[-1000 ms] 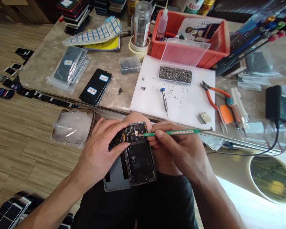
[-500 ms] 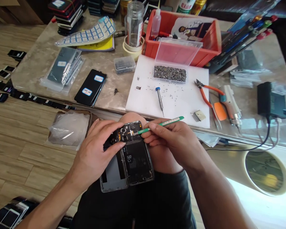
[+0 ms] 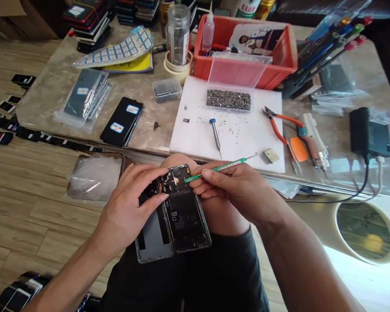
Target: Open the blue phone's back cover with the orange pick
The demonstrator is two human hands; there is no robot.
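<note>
— Two hands on one opened phone (image 3: 182,212), is that right?

— Yes. It lies on the person's knee, below the table edge (image 3: 143,149). The left hand (image 3: 133,208) comes in from the left, fingers curled around the phone's upper left edge, thumb pressed on it.

— And the right hand (image 3: 237,190)?

— Just beside the phone's top right corner, pinched shut on a green tool (image 3: 221,167), whose tip touches the phone's upper part. The wrist is bent inward.
</note>
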